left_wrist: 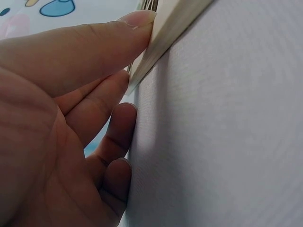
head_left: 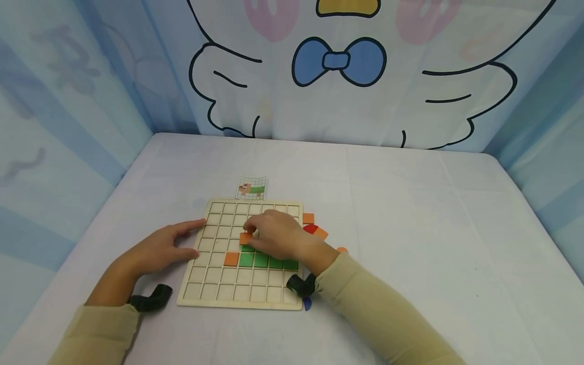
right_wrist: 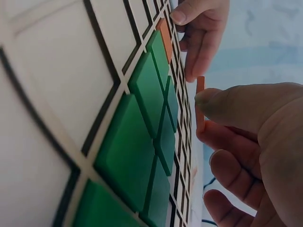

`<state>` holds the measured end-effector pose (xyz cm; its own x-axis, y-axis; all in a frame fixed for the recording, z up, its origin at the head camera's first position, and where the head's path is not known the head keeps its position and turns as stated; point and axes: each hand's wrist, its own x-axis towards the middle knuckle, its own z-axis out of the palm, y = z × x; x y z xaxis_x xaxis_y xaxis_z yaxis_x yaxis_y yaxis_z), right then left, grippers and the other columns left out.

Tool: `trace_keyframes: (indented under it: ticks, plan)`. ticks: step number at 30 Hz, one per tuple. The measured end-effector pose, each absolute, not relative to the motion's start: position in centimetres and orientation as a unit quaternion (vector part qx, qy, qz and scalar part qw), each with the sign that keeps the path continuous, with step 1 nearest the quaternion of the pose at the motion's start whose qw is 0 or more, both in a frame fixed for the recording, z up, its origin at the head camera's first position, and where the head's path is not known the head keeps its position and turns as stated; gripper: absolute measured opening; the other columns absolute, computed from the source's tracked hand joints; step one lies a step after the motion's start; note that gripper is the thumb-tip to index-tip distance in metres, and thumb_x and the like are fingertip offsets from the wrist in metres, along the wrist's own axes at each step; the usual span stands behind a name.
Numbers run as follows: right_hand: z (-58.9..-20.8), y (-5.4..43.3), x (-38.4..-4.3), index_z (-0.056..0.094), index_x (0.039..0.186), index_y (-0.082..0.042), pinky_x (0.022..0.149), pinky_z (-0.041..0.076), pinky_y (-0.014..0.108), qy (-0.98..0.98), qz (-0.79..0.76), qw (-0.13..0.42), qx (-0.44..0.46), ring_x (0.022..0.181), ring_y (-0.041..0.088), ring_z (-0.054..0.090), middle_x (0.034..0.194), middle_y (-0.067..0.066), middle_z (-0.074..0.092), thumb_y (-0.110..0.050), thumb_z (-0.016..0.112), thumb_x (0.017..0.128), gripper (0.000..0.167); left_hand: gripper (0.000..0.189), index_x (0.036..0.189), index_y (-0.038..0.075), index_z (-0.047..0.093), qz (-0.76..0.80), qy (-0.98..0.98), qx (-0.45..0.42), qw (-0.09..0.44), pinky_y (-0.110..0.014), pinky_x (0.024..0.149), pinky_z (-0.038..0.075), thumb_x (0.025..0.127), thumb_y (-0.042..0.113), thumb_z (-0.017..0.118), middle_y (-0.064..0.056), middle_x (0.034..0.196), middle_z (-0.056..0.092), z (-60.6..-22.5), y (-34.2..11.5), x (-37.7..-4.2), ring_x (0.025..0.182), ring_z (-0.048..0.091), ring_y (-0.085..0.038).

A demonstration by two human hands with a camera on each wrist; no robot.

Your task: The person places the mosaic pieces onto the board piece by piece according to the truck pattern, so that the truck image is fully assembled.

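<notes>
A pale wooden grid board lies on the table, with a row of green square tiles in its cells. One orange square tile sits at the left end of that row. My right hand pinches another orange tile between thumb and finger; the right wrist view shows it apart from the board's surface. More green tiles lie partly hidden under this hand. My left hand touches the board's left edge with thumb and fingertips, its fingers loosely extended.
A small pattern card lies behind the board. Along the right side are an orange square, a red piece, another orange piece and a blue piece. Dark wrist cameras sit beside both sleeves. A printed curtain hangs behind.
</notes>
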<state>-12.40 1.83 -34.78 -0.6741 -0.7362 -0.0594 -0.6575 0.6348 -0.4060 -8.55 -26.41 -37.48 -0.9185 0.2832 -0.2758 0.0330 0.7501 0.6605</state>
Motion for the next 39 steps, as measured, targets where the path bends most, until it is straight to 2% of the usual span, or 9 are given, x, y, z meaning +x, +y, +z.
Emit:
trace_keyframes:
  ticks: [19,39]
  plan:
    - [-35.5,-0.1,-12.3,0.068,0.127,-0.012,0.092,0.049,0.027,0.899,-0.169,0.127,-0.385,0.107,0.013,0.062,0.113,-0.004,0.071,-0.033,0.063,0.1,0.035,0.077,0.153,0.006,0.041,0.337,0.918,0.089,0.187,-0.066,0.106,0.031,0.088,0.03,0.076,-0.029,0.151,0.039,-37.4,-26.5,-8.4,0.134,0.039,-0.049]
    - [-36.0,-0.4,-12.1,0.068,0.128,-0.012,0.091,0.048,0.026,0.898,-0.163,0.118,-0.392,0.103,0.013,0.063,0.113,-0.003,0.071,-0.032,0.062,0.1,0.035,0.076,0.152,0.007,0.043,0.344,0.917,0.09,0.179,-0.065,0.107,0.031,0.088,0.029,0.077,-0.028,0.152,0.039,-37.6,-26.4,-8.5,0.134,0.039,-0.048]
